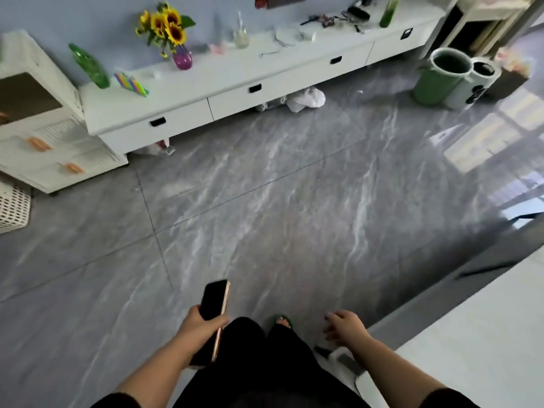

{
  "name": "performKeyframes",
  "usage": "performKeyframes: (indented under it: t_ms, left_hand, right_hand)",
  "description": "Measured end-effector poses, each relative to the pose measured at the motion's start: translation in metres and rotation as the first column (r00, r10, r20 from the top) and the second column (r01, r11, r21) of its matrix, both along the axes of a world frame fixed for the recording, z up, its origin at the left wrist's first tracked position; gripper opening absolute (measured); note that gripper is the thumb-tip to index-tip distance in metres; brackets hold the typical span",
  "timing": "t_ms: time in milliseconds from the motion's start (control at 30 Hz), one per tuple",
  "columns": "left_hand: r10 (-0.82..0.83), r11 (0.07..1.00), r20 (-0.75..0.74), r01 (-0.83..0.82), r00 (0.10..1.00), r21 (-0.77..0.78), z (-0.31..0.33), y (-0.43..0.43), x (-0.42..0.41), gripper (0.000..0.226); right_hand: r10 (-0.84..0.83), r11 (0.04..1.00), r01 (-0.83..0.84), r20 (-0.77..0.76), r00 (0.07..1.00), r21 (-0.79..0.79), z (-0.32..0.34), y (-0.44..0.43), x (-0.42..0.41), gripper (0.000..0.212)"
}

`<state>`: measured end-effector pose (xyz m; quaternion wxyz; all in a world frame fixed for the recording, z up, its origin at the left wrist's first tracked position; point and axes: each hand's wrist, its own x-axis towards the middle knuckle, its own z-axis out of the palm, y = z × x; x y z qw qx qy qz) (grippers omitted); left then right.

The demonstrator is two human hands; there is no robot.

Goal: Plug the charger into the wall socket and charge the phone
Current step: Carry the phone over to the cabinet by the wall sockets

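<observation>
My left hand [200, 322] grips a dark phone [213, 301] with a gold edge, screen up and dark, held low over the grey floor. My right hand [344, 325] hangs beside my leg with the fingers spread and nothing in it. Below that hand a white and grey object [341, 359] shows partly; I cannot tell what it is. No wall socket shows in this view.
A long white low cabinet [235, 83] with drawers runs along the far wall, carrying sunflowers in a purple vase [182, 57], bottles and small items. A white drawer unit [44, 134] stands left, bins [438, 75] far right. A white surface [471, 334] is at my right.
</observation>
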<state>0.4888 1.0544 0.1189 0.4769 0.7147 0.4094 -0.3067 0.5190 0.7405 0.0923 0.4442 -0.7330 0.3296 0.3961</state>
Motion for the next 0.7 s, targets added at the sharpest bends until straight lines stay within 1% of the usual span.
performKeyframes:
  t_ms: [167,300,400,500,700]
  left_hand:
    - [-0.044,0.999,-0.037,0.043,0.998,-0.032,-0.001,0.018,0.122,0.057]
    - [-0.043,0.998,-0.018,0.042,0.999,-0.05,-0.01,0.022,0.23,0.05]
    - [-0.017,0.996,-0.022,0.015,1.0,-0.087,-0.012,0.022,0.31,0.051]
    - [-0.036,0.991,-0.069,0.027,0.997,-0.129,-0.008,0.014,0.384,0.054]
    - [-0.176,0.973,-0.012,0.172,0.984,-0.156,0.003,-0.019,0.529,0.049]
  right_hand:
    - [-0.012,0.994,0.001,0.104,0.995,0.107,0.022,0.035,0.165,0.016]
    - [-0.014,0.993,-0.004,0.147,0.989,0.119,0.033,0.045,0.278,0.016]
    - [-0.06,0.994,0.048,0.127,0.99,0.094,0.033,0.039,0.34,0.016]
    - [-0.105,0.994,0.103,0.075,0.992,0.036,0.031,0.024,0.38,0.017]
    - [-0.22,0.973,0.22,0.011,0.975,-0.062,0.025,-0.031,0.458,0.018]
